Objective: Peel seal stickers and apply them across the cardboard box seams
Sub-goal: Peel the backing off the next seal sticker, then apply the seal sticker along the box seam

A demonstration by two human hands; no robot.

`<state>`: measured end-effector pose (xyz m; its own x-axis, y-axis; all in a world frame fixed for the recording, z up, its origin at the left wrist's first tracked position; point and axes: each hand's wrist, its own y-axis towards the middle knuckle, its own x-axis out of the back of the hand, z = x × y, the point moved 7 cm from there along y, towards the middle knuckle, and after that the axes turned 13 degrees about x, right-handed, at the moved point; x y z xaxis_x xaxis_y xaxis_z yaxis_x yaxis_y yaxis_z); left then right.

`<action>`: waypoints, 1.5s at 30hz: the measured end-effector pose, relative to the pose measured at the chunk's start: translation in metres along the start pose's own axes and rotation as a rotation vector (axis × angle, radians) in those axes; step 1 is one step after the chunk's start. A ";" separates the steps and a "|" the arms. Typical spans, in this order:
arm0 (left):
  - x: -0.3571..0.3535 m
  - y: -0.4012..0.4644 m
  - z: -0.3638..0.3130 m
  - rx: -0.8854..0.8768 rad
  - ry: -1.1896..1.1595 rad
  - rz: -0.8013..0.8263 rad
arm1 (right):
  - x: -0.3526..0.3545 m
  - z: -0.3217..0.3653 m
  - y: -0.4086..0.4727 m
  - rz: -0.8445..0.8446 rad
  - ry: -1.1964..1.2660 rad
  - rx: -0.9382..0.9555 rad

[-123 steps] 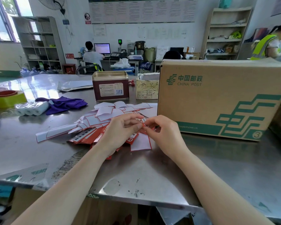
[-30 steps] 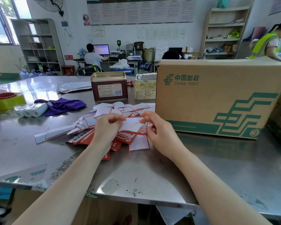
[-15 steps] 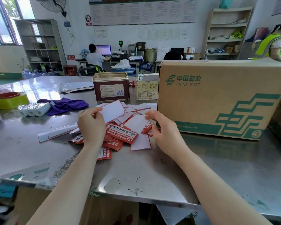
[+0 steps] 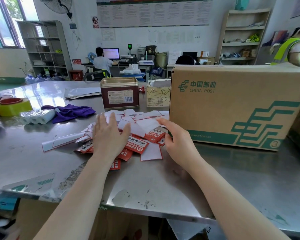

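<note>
Seal stickers (image 4: 137,144) lie heaped under the flat, spread left hand (image 4: 109,134); the right hand (image 4: 177,139) pinches a peeled sticker (image 4: 145,126) beside the China Post box (image 4: 232,104). Next, likely carry it to a seam.

Steel table (image 4: 232,179) is looking brushed, shiny, scuffed with sticker residue. China Post box (image 4: 232,104) is showing matt corrugated cardboard; seal stickers (image 4: 137,144) are reading as glossy red paper on white backing. Purple cloth (image 4: 71,112) is looking soft, tin (image 4: 119,96) glossy metal, tape roll (image 4: 11,106) shiny plastic.
</note>
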<state>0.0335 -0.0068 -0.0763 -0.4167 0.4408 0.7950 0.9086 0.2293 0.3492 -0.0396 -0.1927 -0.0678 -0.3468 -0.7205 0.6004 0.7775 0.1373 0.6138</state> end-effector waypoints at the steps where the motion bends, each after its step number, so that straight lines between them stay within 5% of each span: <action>1: 0.005 -0.006 -0.012 -0.144 -0.071 -0.025 | 0.000 0.000 0.000 -0.005 0.000 0.003; 4: 0.006 -0.033 -0.048 -0.558 -0.123 -0.028 | 0.000 0.000 0.001 -0.050 -0.002 0.031; 7: 0.000 -0.040 -0.056 -0.652 -0.154 -0.095 | 0.002 -0.001 0.002 -0.074 0.015 0.031; 12: 0.015 -0.035 -0.048 -0.547 -0.355 -0.168 | 0.012 -0.006 0.004 -0.183 0.215 -0.060; 22: 0.001 -0.029 -0.044 -0.281 -0.549 0.120 | 0.012 -0.025 0.002 -0.251 0.518 -0.317; 29: 0.000 -0.032 -0.050 -0.239 -0.677 0.272 | 0.015 -0.022 0.000 -0.272 0.292 -0.174; 33: 0.007 -0.026 -0.058 -0.062 -0.949 0.433 | 0.034 -0.016 0.000 -0.340 0.151 -0.169; 45: 0.095 0.012 -0.163 -0.238 -1.008 0.077 | 0.161 0.059 0.069 -0.492 -0.185 0.106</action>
<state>0.0089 -0.1035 0.0843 -0.0886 0.9933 0.0736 0.8702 0.0412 0.4910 -0.0729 -0.2589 0.1017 -0.7509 -0.5865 0.3035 0.4461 -0.1116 0.8880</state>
